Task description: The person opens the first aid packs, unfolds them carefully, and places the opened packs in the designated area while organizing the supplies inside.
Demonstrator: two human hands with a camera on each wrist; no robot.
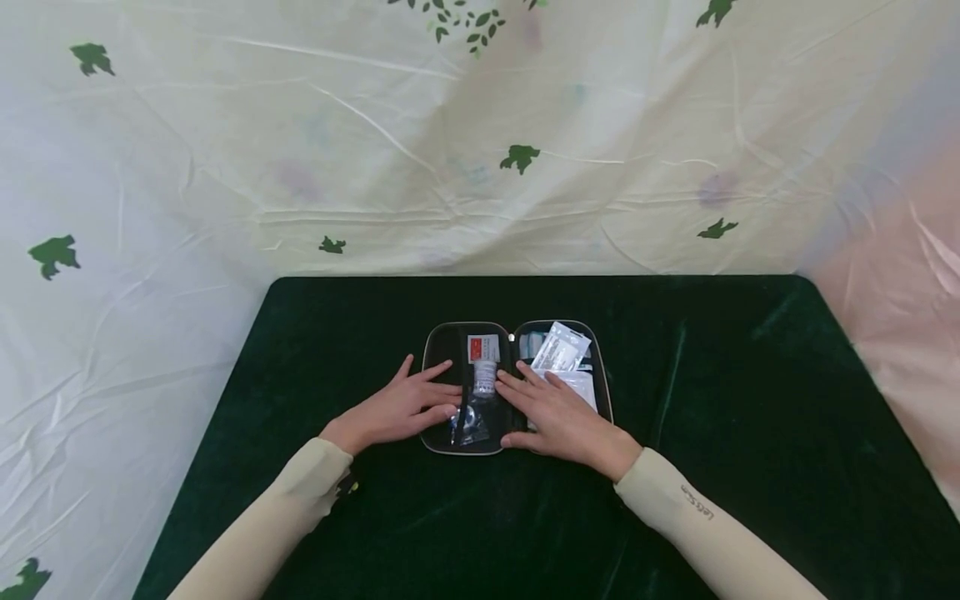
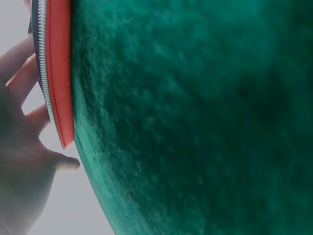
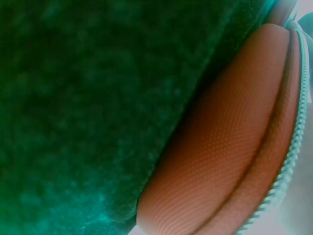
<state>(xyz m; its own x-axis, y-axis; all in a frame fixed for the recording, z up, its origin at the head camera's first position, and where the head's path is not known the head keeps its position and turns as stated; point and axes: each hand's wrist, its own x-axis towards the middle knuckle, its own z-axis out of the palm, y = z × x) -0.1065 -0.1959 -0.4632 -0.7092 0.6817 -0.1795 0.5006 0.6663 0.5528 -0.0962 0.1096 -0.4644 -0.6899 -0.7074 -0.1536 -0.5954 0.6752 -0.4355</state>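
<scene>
A small zippered case (image 1: 441,346) lies open like a book on the dark green cloth, black inside. Its red-orange outer side (image 2: 59,73) and zip show in the left wrist view, and again as a ribbed wall (image 3: 220,142) in the right wrist view. The left half holds a red-and-white packet (image 1: 483,348), a white roll (image 1: 484,377) and a clear plastic bag (image 1: 474,427). White sachets (image 1: 561,347) fill the right half. My left hand (image 1: 401,408) reaches over the left half, fingers spread. Fingers extended, my right hand (image 1: 562,419) lies over the right half and hinge, partly hiding the contents.
A dark green velvety cloth (image 1: 720,400) covers the table. Behind it and at both sides hangs a pale curtain (image 1: 600,192) with green leaf-like prints.
</scene>
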